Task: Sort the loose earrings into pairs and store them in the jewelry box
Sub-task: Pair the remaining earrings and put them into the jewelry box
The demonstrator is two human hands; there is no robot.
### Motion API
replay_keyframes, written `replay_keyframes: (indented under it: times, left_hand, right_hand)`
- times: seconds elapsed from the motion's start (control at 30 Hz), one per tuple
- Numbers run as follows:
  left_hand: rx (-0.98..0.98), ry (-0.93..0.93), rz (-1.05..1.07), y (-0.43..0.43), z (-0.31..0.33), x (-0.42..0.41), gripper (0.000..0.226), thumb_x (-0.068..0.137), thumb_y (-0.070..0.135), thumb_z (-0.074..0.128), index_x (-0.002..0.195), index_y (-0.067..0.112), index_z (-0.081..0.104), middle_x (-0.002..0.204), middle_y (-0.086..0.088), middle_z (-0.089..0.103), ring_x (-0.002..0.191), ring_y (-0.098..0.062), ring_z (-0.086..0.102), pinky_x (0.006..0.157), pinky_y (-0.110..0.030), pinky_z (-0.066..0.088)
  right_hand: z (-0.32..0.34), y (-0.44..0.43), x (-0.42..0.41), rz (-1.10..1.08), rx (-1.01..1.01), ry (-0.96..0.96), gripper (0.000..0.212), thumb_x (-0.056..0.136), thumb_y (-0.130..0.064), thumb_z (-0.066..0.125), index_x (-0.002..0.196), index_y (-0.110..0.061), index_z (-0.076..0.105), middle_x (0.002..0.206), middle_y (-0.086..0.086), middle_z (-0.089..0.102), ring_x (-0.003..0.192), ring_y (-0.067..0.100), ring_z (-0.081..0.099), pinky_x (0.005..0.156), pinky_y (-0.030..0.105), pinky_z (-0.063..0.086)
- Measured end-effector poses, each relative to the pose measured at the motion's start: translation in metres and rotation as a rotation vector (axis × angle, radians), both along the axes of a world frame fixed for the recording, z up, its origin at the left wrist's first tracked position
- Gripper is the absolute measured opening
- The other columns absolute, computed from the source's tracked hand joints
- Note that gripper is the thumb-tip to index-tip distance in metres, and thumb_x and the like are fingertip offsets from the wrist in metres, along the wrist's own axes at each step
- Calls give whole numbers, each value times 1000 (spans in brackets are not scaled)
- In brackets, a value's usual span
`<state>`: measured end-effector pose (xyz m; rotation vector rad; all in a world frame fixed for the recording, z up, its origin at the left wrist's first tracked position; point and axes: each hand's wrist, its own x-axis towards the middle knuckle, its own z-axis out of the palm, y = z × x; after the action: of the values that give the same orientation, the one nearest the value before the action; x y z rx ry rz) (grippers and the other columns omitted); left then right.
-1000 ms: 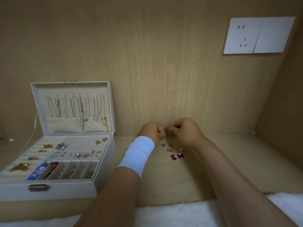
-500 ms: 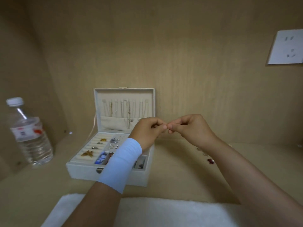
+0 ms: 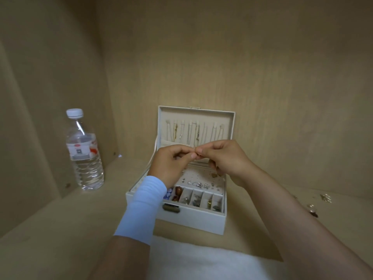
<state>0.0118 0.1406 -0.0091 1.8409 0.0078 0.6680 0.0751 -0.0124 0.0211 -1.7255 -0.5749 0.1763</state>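
A tiny earring (image 3: 197, 156) (too small to read its design) is pinched between the fingertips of the left hand (image 3: 171, 164) and the right hand (image 3: 224, 158). The hands meet just above the open jewelry box (image 3: 193, 221), likely so the piece can be checked right over its slot. More loose earrings (image 3: 325, 198) lie on the wooden shelf (image 3: 60, 229) at three o'clock of the box. A water bottle (image 3: 84, 152) stands at nine o'clock and a white cloth (image 3: 201, 263) lies at six. Plain wood panels (image 3: 242, 57) close in the corner.

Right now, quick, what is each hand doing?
Left hand: closed, pinching a tiny piece, likely an earring.
Right hand: closed, pinching the same tiny piece from the other side.
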Motion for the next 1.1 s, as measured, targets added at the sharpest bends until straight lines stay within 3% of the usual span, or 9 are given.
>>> replay_keyframes:
  times: [0.1,0.2,0.3,0.4,0.53,0.63,0.73,0.93,1.1]
  left_hand:
    - [-39,8,37,10,-6,-2,6,83,14,76,88,17,78,85,-3,76,77,-17,67,76,-33,57]
    - [-32,15,63,18,-6,-3,6,87,14,72,84,16,77,78,0,74,66,-10,61,69,-29,56]
    - [-31,35,78,25,-6,-5,14,90,15,68,78,22,75,70,3,70,59,-8,57,64,-25,52]
    - [-70,71,93,27,-8,-4,15,91,16,67,79,21,74,73,-10,69,60,-12,58,68,-32,56]
    - [-57,126,67,28,-9,-3,17,94,18,63,81,19,74,70,5,69,60,-11,58,67,-30,56]
    - [-64,155,35,27,-9,-4,18,95,18,61,85,17,75,67,8,68,59,-10,57,62,-25,50]
    - [-70,178,2,26,-9,-5,18,96,19,60,87,17,75,66,7,69,60,-11,58,63,-27,48]
    - [-96,166,-12,26,-8,-6,22,96,20,59,81,24,75,75,4,72,64,-13,58,65,-29,47]
    - [-100,160,48,24,-9,-6,17,95,19,61,89,21,77,75,3,71,61,-10,57,67,-28,52]
  right_hand:
    - [-1,18,-2,-30,10,-14,15,86,-23,77,86,-8,79,69,0,74,39,-1,49,38,10,34]
    - [-5,30,-3,-35,37,-17,21,88,-23,75,85,-2,77,61,-4,69,37,-2,49,37,7,32]
    - [-9,34,-1,24,32,3,23,93,-25,69,90,-4,77,72,4,75,43,12,40,36,17,30]
    - [-12,31,3,43,32,22,20,98,-21,62,100,-8,76,85,6,77,47,16,41,37,17,31]
    - [-13,26,5,89,7,-81,18,90,-6,70,106,-14,75,88,4,74,47,7,52,40,16,38]
    - [-16,27,8,97,-80,-218,26,80,-5,80,102,-19,76,94,1,75,52,0,56,54,15,47]
    - [-18,28,10,74,-122,-311,20,77,-14,84,94,-25,79,87,-4,76,54,0,55,60,18,50]
    - [-18,26,9,93,-71,-321,16,89,-17,73,103,-17,79,58,-17,69,44,3,47,47,12,39]
    - [-23,25,17,-55,-40,-321,11,86,-18,77,96,-22,79,83,-12,75,58,-7,61,59,9,45]
